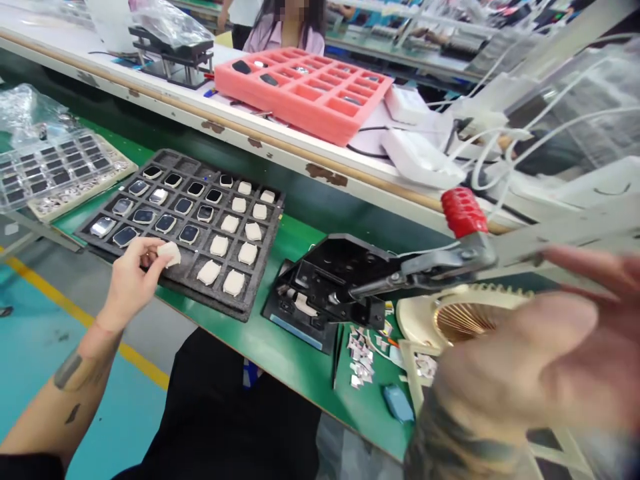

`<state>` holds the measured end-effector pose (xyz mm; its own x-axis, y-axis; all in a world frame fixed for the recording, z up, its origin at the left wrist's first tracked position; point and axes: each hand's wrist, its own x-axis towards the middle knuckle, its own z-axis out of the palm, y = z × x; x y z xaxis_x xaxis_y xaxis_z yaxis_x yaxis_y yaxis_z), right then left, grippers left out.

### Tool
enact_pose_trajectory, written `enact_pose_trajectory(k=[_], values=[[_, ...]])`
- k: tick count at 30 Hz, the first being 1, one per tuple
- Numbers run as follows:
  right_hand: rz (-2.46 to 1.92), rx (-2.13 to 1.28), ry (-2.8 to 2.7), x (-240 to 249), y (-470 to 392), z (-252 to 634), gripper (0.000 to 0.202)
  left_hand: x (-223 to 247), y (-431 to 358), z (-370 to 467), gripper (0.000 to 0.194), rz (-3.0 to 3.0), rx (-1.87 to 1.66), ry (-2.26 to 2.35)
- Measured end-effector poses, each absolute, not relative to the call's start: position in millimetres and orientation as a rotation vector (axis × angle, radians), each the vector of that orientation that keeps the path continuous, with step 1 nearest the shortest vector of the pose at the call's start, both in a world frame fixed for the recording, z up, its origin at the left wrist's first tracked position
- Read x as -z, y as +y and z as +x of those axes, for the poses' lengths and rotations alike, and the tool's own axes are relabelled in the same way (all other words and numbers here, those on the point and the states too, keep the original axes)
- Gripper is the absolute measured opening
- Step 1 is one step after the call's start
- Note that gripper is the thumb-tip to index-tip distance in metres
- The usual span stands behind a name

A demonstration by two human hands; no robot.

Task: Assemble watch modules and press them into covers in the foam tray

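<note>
Between thumb and fingers, my left hand (134, 275) pinches a pale watch case (170, 253) above the near edge of a dark foam tray (235, 303). Dark-screened watch cases (165, 223) fill the tray's left compartments, and pale-faced ones (234, 283) sit in the columns on the right. Close to the camera, my right hand (545, 360) is smeared by motion; its fingers' hold cannot be made out. Left of it stands a black toggle press (340, 287) with a red-wrapped handle (465, 212). A pale part (304, 305) lies in the press's base.
A pink foam tray (310, 100) rests on the raised shelf (240, 137). Small foil-like pieces (361, 357) and a blue object (399, 403) lie by a cream fan (420, 320). Clear plastic trays (55, 167) are at far left. A person (260, 33) sits across the shelf.
</note>
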<state>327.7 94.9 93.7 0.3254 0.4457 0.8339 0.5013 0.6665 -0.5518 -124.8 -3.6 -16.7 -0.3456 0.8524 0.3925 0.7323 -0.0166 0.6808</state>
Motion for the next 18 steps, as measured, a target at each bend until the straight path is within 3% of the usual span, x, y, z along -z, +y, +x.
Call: enact_pose_trajectory(k=[5,10,15,18], values=[[-0.982,-0.609,-1.520,-150,100,296,0.051,21,9,-121,0.039,2.126,-0.693,2.280],[-0.786,0.053,-1.495,-126,54,252,0.028,5,32,-113,0.047,2.118,-0.503,2.461],[-0.795,0.292,-1.641,-44,21,250,0.052,-11,76,-123,0.059,2.010,0.067,2.490],[-0.940,0.283,-1.588,-20,5,266,0.059,-14,90,-121,0.054,1.956,0.337,2.547]])
